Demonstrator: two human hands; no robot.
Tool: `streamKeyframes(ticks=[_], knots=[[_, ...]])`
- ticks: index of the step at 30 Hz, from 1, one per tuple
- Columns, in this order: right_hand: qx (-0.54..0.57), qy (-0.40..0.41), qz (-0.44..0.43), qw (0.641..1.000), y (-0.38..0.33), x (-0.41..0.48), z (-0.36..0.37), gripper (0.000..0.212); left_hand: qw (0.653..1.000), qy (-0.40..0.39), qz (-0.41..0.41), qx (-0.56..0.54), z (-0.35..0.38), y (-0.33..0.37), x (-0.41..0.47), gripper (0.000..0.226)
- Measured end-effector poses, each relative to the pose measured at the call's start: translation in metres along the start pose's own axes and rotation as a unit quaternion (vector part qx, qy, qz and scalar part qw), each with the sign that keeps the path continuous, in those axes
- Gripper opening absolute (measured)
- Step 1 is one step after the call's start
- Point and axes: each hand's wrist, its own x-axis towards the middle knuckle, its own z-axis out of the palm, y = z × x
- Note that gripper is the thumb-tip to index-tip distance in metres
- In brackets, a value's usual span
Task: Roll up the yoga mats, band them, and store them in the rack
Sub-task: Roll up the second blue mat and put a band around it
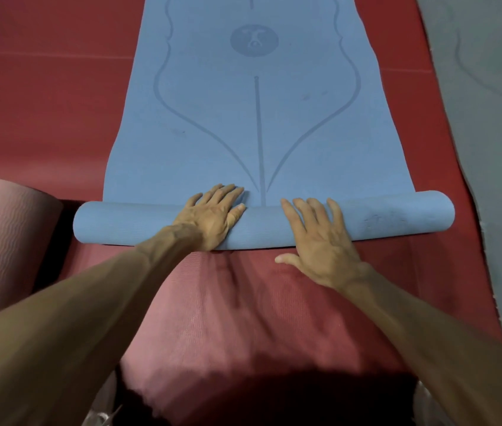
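Blue mat (pixel 255 118): partly rolled; it lies on the red floor covering (pixel 43 103), with the flat part running away toward 12 o'clock.
Roll (pixel 381 219): the rolled end sits at the centre of the view. Its long axis runs from 9 o'clock to 3 o'clock, square across the mat's length, and its ends point left and right.
Printed markings: a centre line and curved outlines run along the flat part, and a round emblem sits toward 12 o'clock.
Left hand (pixel 212 213): lies palm down on top of the roll just left of the centre line. The fingers are straight and together, reaching over the far side onto the flat sheet; it grips nothing.
Right hand (pixel 317 241): lies flat on the roll just right of the centre line. The fingers are spread and straight, the thumb is stretched out toward 9 o'clock off the near edge, and it grasps nothing.
Hands together: near each other, not touching.
Pink mat (pixel 3 235): a rolled, wavy-textured mat at 9 o'clock, apart from the blue roll.
Rose ribbed surface (pixel 243 302): lies flat at 6 o'clock, between the forearms.
Grey mat (pixel 489 87): lies flat at 2 o'clock.
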Motion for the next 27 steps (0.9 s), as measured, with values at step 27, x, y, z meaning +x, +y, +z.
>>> streamKeyframes(ticks=[27], knots=[[0.139, -0.260, 0.021, 0.955, -0.007, 0.009, -0.058, 0.079, 0.990, 0.137, 0.018, -0.026, 0.025, 0.054, -0.092, 0.068]])
